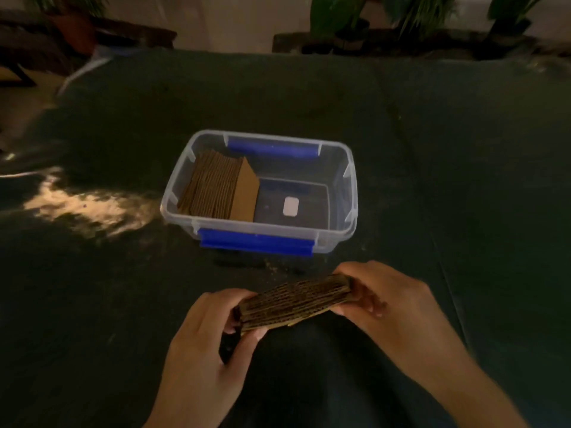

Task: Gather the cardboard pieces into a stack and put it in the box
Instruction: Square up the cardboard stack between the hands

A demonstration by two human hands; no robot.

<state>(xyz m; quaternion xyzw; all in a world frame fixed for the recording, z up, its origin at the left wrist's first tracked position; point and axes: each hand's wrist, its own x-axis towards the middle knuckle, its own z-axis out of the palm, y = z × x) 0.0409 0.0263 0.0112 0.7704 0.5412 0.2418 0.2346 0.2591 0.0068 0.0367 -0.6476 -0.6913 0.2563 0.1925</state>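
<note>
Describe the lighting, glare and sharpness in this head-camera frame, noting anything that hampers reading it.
Head view: dim and underexposed overall; one warm patch of light glares on the dark cloth-covered table; the potted plants at the far edge are soft and murky; wide-angle bending curves the table's far edge; the brown corrugated cardboard stack between the left hand and right hand and the clear plastic box with blue latches stay legible.
</note>
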